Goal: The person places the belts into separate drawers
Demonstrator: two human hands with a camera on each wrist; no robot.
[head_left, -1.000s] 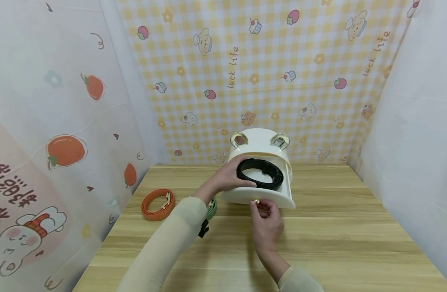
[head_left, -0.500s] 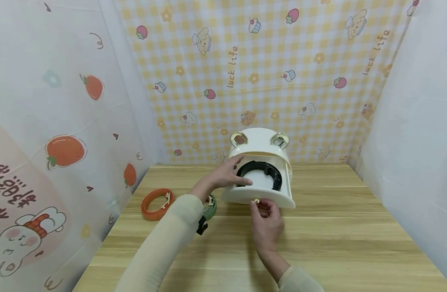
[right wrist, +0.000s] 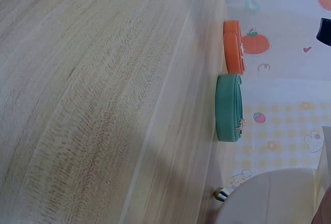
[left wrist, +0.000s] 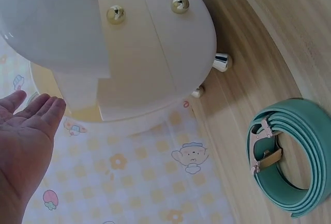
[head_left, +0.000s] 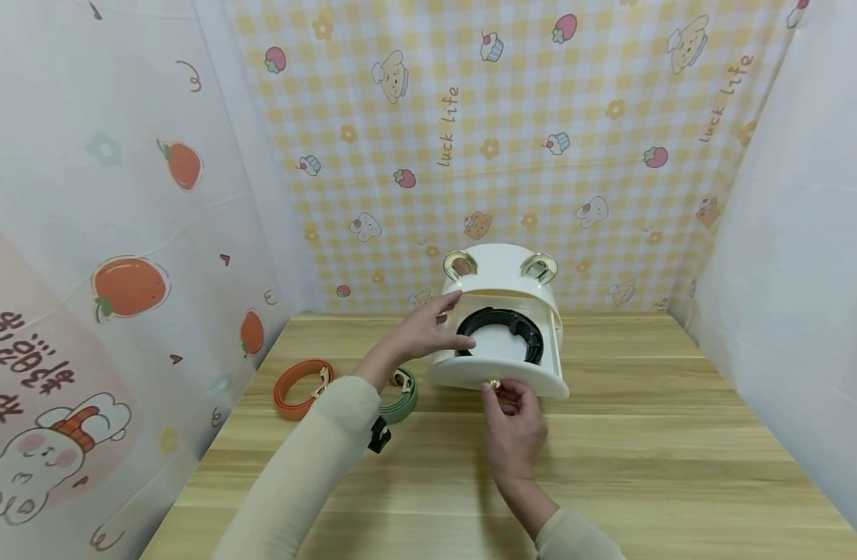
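Note:
A coiled black belt [head_left: 532,333] lies in the pulled-out drawer of a small white cabinet [head_left: 500,260]. My left hand [head_left: 423,330] hovers at the drawer's left side, thumb and fingers spread, beside the belt. It holds nothing; in the left wrist view its fingers [left wrist: 44,113] are straight. My right hand [head_left: 515,432] pinches the gold knob [head_left: 495,384] on the white drawer front [head_left: 533,381]. Only a sliver of the right hand shows at the corner of the right wrist view.
A coiled green belt [head_left: 405,406] lies left of the cabinet, partly behind the left forearm. Farther left is a coiled orange belt [head_left: 288,400]. Gold-rimmed round ears [head_left: 460,265] stand on the cabinet top. Patterned cloth walls [head_left: 575,101] enclose the wooden table [head_left: 652,435].
My left hand has let go of the black belt, leaving it lower in the drawer, and has drawn back to the left. The right hand stays on the knob.

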